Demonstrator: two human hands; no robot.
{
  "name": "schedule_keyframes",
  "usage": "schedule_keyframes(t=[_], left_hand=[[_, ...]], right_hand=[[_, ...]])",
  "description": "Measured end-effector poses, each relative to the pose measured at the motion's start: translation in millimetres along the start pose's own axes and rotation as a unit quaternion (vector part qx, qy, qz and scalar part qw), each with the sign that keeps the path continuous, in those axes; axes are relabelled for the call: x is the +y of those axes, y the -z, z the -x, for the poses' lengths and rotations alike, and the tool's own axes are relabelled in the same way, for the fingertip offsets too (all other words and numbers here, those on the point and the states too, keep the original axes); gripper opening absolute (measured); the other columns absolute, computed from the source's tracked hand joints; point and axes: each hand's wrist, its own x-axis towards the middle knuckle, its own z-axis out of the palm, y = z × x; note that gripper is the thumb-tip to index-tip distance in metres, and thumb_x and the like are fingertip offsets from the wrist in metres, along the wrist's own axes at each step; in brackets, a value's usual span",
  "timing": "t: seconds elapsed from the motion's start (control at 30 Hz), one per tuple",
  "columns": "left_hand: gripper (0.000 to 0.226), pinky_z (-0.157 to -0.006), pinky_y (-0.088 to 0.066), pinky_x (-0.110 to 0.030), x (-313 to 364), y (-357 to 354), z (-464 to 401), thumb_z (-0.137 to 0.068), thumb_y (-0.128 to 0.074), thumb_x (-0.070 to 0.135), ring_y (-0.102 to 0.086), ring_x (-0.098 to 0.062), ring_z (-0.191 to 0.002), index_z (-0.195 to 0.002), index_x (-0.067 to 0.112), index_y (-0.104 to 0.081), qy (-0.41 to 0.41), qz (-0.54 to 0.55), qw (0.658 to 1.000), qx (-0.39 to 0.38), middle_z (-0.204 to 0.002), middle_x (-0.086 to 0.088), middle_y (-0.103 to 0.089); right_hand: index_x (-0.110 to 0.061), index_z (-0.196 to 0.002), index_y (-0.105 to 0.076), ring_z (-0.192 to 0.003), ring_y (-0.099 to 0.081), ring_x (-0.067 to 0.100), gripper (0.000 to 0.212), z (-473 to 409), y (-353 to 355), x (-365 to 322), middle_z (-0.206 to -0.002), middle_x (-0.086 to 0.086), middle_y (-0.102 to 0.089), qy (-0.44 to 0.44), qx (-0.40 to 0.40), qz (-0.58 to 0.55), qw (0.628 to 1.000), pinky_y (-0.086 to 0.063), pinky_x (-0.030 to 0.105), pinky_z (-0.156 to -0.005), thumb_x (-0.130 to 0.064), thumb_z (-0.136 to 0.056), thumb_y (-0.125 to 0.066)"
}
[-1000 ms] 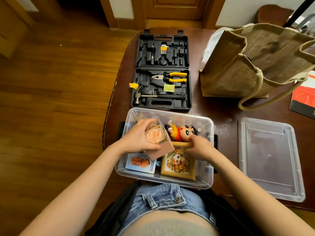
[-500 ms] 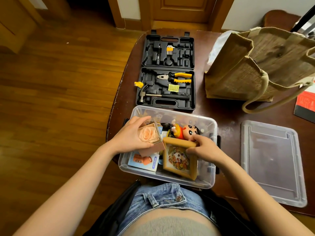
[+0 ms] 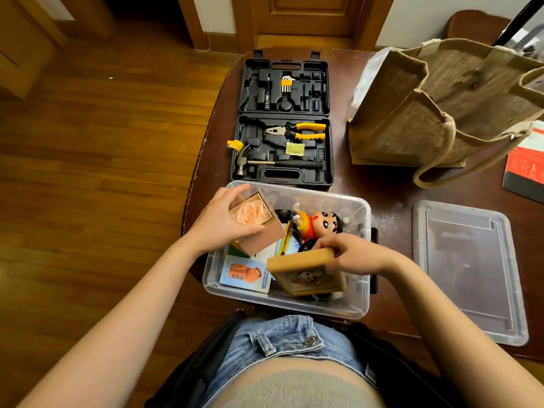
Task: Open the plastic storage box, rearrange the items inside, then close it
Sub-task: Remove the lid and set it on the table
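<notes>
R hand (image 3: 356, 254) fingers (image 3: 325, 242) are curled over the far top edge of the wooden picture frame (image 3: 309, 273), gripping it; frame is tipped up on its near edge, face toward the person, far edge raised. L hand (image 3: 219, 223) fingers wrap a small pink box w/ a peach rose (image 3: 254, 220) under a clear top, held above the box's left half, not resting on anything I can see.

Key relation: frame's long axis runs left-right, roughly parallel to the near wall of the clear plastic storage box (image 3: 363, 290), and it sits in the near-right corner directly under the R hand. R hand is the nearer one, already on it. Judging by the tilt, next move is prob. to stand it along the near wall or lay it flat. Free floor space inside looks tight, esp. toward the cartoon boy figurine (image 3: 319, 223) just behind the R fingers.

Count inside or over the box: 1 frame, 1 rose box, 1 figurine, 1 mini fan carton (image 3: 245, 273) flat at near-left, plus some dark round things & papers beneath, too hidden to count. 1 clear lid (image 3: 468, 269) lies off to the right on the tabletop (image 3: 388, 184), apart from the box. So: opened, rearranging underway, closing not yet done.

Beyond: 1 open black tool case (image 3: 284, 122) w/ 1 pliers, 1 hammer, 1 hex key set; 1 jute tote bag (image 3: 441, 104).
</notes>
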Motion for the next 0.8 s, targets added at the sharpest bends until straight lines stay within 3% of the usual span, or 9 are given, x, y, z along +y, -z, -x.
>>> schedule_keyframes(t=[0.13, 0.23, 0.3, 0.37, 0.47, 0.6, 0.73, 0.8], left_hand=[[0.087, -0.089, -0.042, -0.028, 3.3, -4.4, 3.8, -0.066, -0.082, 0.045, -0.047, -0.008, -0.109, -0.14, 0.034, -0.038, 0.009, 0.019, 1.0, -0.01, -0.117, 0.012, -0.043], [0.088, -0.095, -0.043, -0.033, 5.4, -8.1, 7.2, -0.065, -0.081, 0.049, -0.046, -0.009, -0.113, -0.14, 0.039, -0.036, 0.01, -0.001, 0.997, -0.073, -0.121, 0.013, -0.043], [0.086, -0.095, -0.044, -0.034, 5.4, -10.6, 10.5, -0.066, -0.079, 0.051, -0.046, -0.008, -0.113, -0.139, 0.041, -0.035, 0.015, -0.022, 0.993, -0.112, -0.121, 0.013, -0.043], [0.084, -0.09, -0.044, -0.028, 2.4, -11.3, 15.8, -0.068, -0.078, 0.052, -0.045, -0.008, -0.113, -0.139, 0.042, -0.034, 0.028, -0.031, 0.99, -0.133, -0.122, 0.013, -0.042], [0.081, -0.088, -0.043, -0.027, -6.4, -6.9, 25.4, -0.07, -0.076, 0.051, -0.046, -0.009, -0.111, -0.138, 0.04, -0.033, 0.056, -0.03, 0.989, -0.133, -0.119, 0.009, -0.044], [0.078, -0.086, -0.045, -0.029, -7.8, -1.4, 29.6, -0.074, -0.07, 0.057, -0.05, -0.009, -0.103, -0.138, 0.044, -0.03, 0.075, -0.047, 0.981, -0.174, -0.116, 0.007, -0.045], [0.069, -0.073, -0.043, -0.024, -2.6, -3.8, 25.8, -0.077, -0.063, 0.061, -0.052, -0.003, -0.092, -0.137, 0.047, -0.031, 0.089, -0.074, 0.974, -0.193, -0.109, 0.008, -0.043], [0.067, -0.074, -0.045, -0.024, -1.2, -6.4, 24.3, -0.079, -0.063, 0.06, -0.053, -0.004, -0.092, -0.137, 0.044, -0.033, 0.094, -0.074, 0.974, -0.192, -0.112, 0.007, -0.045]], right_hand=[[-0.022, -0.1, -0.064, -0.086, -0.054, 0.011, 0.018, -8.3, -3.2, -10.7, -0.093, -0.002, -0.058, 0.018, -0.108, -0.04, 0.993, -0.045, 0.029, -0.081, -0.034, -0.087, -0.065], [-0.01, -0.099, -0.068, -0.081, -0.062, 0.012, 0.034, -19.9, -5.3, -15.3, -0.094, 0.004, -0.067, -0.037, -0.169, -0.121, 0.977, -0.053, 0.025, -0.076, -0.041, -0.093, -0.053], [-0.006, -0.089, -0.068, -0.068, -0.066, 0.014, 0.037, -30.9, -7.0, -17.2, -0.083, 0.005, -0.071, -0.055, -0.116, -0.111, 0.985, -0.055, 0.023, -0.063, -0.037, -0.096, -0.048], [-0.008, -0.074, -0.065, -0.059, -0.064, 0.015, 0.032, -44.2, -8.6, -18.6, -0.07, 0.005, -0.068, -0.06, 0.007, -0.092, 0.994, -0.055, 0.023, -0.056, -0.026, -0.097, -0.05], [0.0, -0.076, -0.067, -0.068, -0.067, 0.024, 0.026, -67.0, -10.7, -21.6, -0.072, 0.007, -0.066, -0.059, 0.127, -0.035, 0.99, -0.056, 0.038, -0.072, -0.014, -0.09, -0.051], [0.006, -0.093, -0.068, -0.09, -0.066, 0.033, 0.028, -91.8, -16.6, -28.6, -0.094, 0.022, -0.069, -0.067, 0.109, 0.079, 0.989, -0.051, 0.035, -0.07, -0.012, -0.091, -0.046], [0.0, -0.082, -0.061, -0.092, -0.062, 0.031, 0.023, -111.9, -25.4, -32.8, -0.095, 0.019, -0.065, -0.069, 0.054, 0.128, 0.988, -0.048, 0.03, -0.068, -0.007, -0.092, -0.041], [-0.002, -0.102, -0.061, -0.096, -0.062, 0.031, 0.023, -119.8, -32.3, -33.0, -0.102, 0.016, -0.065, -0.074, 0.056, 0.138, 0.986, -0.048, 0.033, -0.074, -0.008, -0.093, -0.041]])
